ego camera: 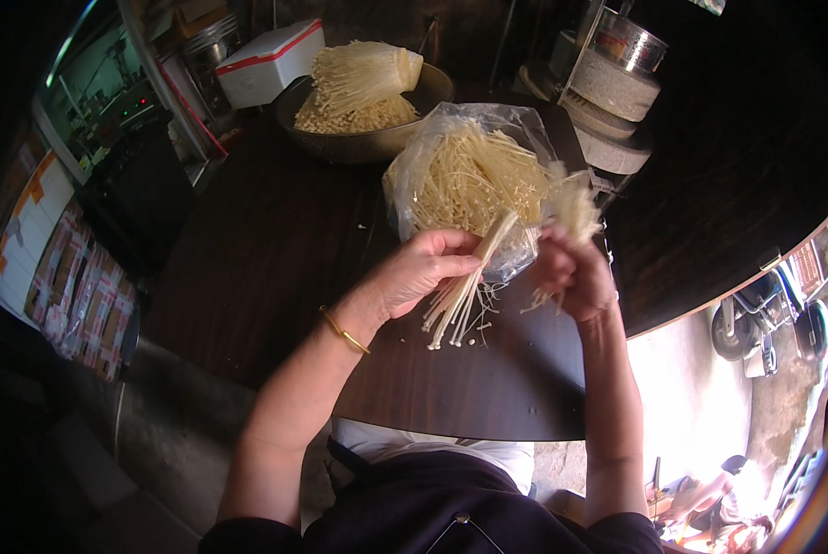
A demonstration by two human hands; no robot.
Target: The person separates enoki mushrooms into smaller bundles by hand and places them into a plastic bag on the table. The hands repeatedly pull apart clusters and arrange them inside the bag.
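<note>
My left hand [438, 266] pinches a small bunch of enoki mushrooms [466, 291], stems up and caps down, over the near part of the dark wooden table. To its right, my right hand [573, 266], blurred, grips another clump of enoki [574, 208] with its base end up. Just beyond both hands lies a clear plastic bag [403, 204] filled with loose enoki strands. Behind and left of the bag, a metal bowl [358, 145] holds whole enoki bunches. A few thin strands and bits lie on the table below the bag.
The dark wooden table [261, 277] has a rounded near edge. A white foam box [272, 62] with red tape stands behind the bowl. At back right are stacked round stones [614, 90] with a metal pot [632, 38] on top. Another person [725, 498] is at lower right.
</note>
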